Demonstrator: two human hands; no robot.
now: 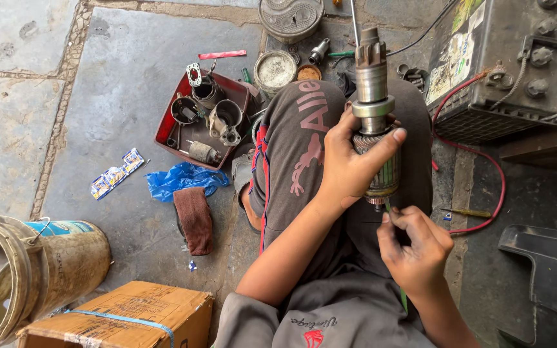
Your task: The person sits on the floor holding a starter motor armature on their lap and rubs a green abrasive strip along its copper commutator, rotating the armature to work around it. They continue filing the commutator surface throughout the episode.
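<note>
Head view: looking down at a person seated on a stone floor, knees drawn up, both hands at work over the lap.
Right hand (416, 248): nearest the camera, fingers pinched together on a thin green-handled tool (389, 207) whose tip meets the lower end of the armature; the tool's kind is hard to tell, probably a small screwdriver.
Left hand (351, 164): fingers and thumb clamped around the wound middle of the starter armature (374, 106).
Starter armature: held upright above the knees, pinion gear on top, copper-coloured windings inside the left palm, lower shaft end just above the right hand.
Cardboard box (124, 316): bottom left, beside a dented metal bucket (40, 264).
Brown rag (195, 219): on the floor left of the leg, touching a crumpled blue plastic bag (178, 179).
Sachet strip (116, 174): lying apart from the bag, further left.
Red tray (169, 125): beyond the bag, holding several metal motor housings.
Small screwdriver (465, 212): on the floor right of the legs, near a red cable (492, 171).
Battery (510, 58): top right, dusty black case, the red cable running to it.
Round tin (275, 69): far edge, just past the knee.
</note>
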